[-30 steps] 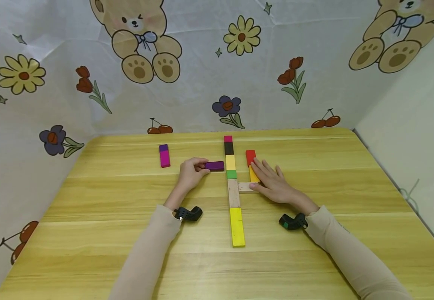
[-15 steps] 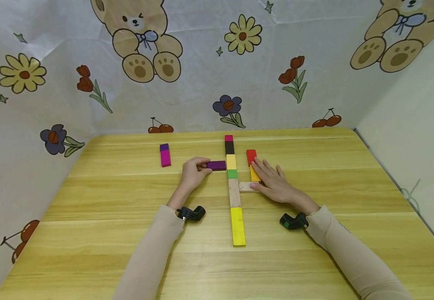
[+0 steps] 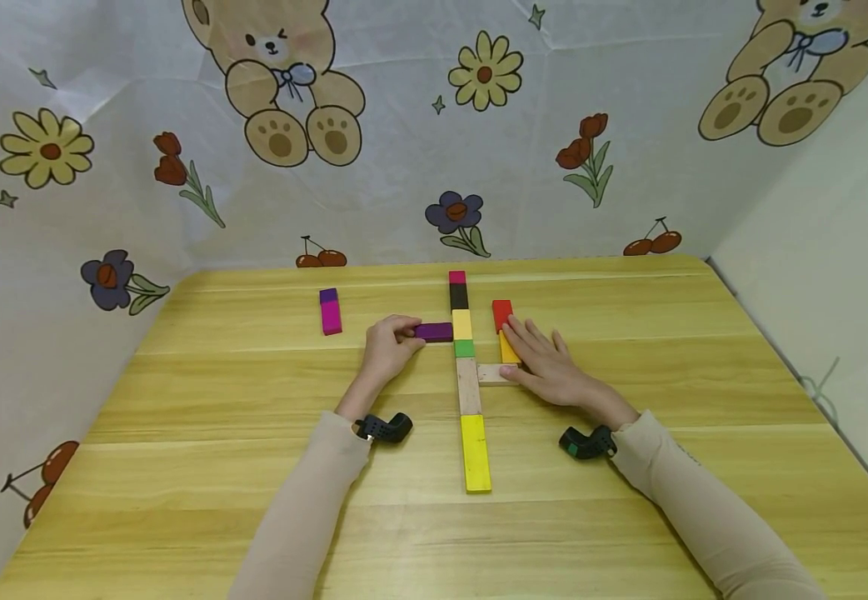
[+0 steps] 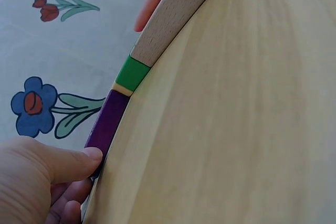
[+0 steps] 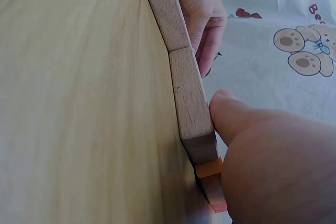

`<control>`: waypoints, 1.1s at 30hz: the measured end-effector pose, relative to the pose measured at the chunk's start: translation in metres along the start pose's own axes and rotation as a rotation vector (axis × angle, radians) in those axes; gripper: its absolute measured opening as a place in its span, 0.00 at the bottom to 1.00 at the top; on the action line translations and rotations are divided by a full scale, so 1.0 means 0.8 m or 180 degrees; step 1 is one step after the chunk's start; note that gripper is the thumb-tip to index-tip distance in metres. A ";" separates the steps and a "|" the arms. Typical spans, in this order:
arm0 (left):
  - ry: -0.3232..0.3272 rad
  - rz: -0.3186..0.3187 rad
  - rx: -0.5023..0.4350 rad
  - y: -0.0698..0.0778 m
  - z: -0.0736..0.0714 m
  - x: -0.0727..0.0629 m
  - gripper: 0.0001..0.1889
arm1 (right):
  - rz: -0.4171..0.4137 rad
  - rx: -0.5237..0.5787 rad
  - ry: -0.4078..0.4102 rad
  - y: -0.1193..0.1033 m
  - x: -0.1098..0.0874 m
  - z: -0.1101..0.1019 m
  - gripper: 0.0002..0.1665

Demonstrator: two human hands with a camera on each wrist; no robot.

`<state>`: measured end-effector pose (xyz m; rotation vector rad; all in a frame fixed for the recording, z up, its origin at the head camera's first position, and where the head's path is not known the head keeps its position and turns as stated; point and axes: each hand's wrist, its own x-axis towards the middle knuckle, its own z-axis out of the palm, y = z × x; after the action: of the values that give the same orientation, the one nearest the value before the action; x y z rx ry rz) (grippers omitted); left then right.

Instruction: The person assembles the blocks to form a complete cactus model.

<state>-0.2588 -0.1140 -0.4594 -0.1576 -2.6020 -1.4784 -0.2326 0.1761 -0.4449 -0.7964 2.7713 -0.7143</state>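
Note:
My left hand (image 3: 387,350) pinches one end of a purple block (image 3: 434,332), thumb on its near face. The block's other end meets the column of blocks, beside the pale yellow block (image 3: 461,324) and just above the green block (image 3: 464,348). Below these in the column lie a bare wooden block (image 3: 468,387) and a long yellow block (image 3: 476,454). My right hand (image 3: 550,373) rests with straight fingers over the orange block (image 3: 507,348) and the red block (image 3: 501,312). Its thumb touches a short wooden crosspiece block (image 3: 490,374) that joins the column's right side.
A black block (image 3: 459,296) and a pink block (image 3: 457,277) top the column. Off to the left, a magenta block (image 3: 331,318) lies end to end with a dark violet block (image 3: 328,295). Behind the wooden table (image 3: 202,500) hangs a printed cloth (image 3: 396,125).
My left hand has slid the purple block a little to the right, and its gap to the column has closed. The right hand has stayed in place.

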 end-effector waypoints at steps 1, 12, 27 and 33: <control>-0.0001 -0.0003 -0.0001 0.000 0.000 0.000 0.17 | -0.0005 -0.0005 -0.0001 0.000 0.000 0.000 0.45; -0.0018 0.0013 0.0154 0.008 -0.005 -0.002 0.24 | 0.0008 0.0006 -0.0001 -0.001 -0.002 0.001 0.45; 0.1030 -0.0295 -0.0163 -0.021 -0.116 0.005 0.26 | -0.0034 0.0013 0.0008 -0.002 -0.001 0.000 0.45; 0.0837 -0.0593 -0.0179 -0.046 -0.131 0.003 0.30 | -0.0043 0.0013 0.0040 0.001 -0.001 0.001 0.45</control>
<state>-0.2598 -0.2231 -0.4372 0.2630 -2.4188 -1.5137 -0.2319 0.1765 -0.4459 -0.8133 2.7772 -0.7294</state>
